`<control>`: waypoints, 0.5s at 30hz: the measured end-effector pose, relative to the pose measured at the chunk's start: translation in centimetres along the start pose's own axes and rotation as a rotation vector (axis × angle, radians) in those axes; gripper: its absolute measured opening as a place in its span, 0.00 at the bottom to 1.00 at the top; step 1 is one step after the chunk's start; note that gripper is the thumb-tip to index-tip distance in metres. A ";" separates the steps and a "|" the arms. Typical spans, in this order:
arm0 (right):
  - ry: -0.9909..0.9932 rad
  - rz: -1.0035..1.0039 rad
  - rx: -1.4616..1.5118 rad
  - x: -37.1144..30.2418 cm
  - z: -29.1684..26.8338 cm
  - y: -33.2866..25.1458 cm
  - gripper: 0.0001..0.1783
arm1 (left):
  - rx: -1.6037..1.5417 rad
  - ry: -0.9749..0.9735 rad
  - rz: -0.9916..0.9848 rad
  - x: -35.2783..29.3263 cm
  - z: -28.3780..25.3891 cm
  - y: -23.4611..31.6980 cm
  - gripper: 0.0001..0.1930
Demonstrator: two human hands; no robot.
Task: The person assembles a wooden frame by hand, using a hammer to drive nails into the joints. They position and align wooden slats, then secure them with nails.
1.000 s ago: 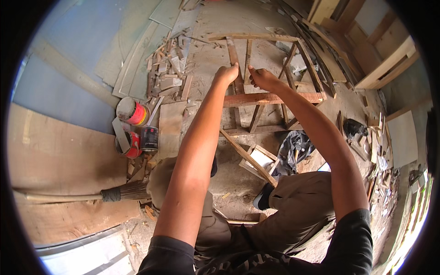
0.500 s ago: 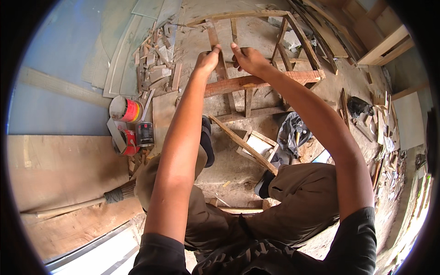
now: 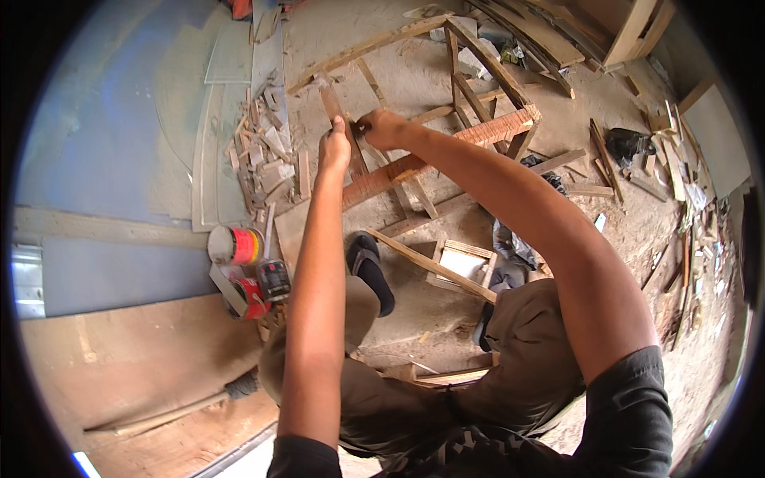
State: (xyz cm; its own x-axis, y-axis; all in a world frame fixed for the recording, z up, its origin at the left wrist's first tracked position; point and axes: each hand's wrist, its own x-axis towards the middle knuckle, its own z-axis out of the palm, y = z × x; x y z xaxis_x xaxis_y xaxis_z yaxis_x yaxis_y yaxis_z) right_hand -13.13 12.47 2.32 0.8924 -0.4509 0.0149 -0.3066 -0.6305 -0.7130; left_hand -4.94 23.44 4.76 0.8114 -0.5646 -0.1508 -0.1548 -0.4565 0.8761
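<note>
In front of me on the ground stands a wooden frame (image 3: 486, 131) of rails and crosspieces. A flat wooden slat (image 3: 329, 99) lies across its near rail, running away from me. My left hand (image 3: 335, 150) grips the slat's edge, thumb along the top. Close beside it on the right, my right hand (image 3: 386, 130) is closed, its curled fingertips against or very near the slat. Something small and dark shows at those fingertips; I cannot make out what it is.
Paint cans (image 3: 235, 244) stand at the left below a pile of wood offcuts (image 3: 267, 151). A loose stick (image 3: 434, 266) leans over a small wooden box frame (image 3: 462, 263) between my feet. A broom (image 3: 171, 413) lies lower left. More scrap wood and a black bag (image 3: 629, 145) lie right.
My view has tilted, so the frame sits turned and further left. My right hand has moved in toward the slat, its raised thumb now curled in. The left hand keeps its grip.
</note>
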 end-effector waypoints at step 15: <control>0.162 -0.277 -0.265 3.1 1.2 0.2 0.13 | -0.088 0.041 0.148 1.2 -0.3 -2.0 0.26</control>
State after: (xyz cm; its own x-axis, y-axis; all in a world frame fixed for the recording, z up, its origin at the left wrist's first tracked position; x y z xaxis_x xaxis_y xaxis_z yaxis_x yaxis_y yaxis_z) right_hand -10.05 11.76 1.38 0.8962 -0.3212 0.3061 -0.1555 -0.8735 -0.4613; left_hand -3.50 23.93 2.93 0.8058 -0.5922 0.0000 -0.2261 -0.3077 0.9242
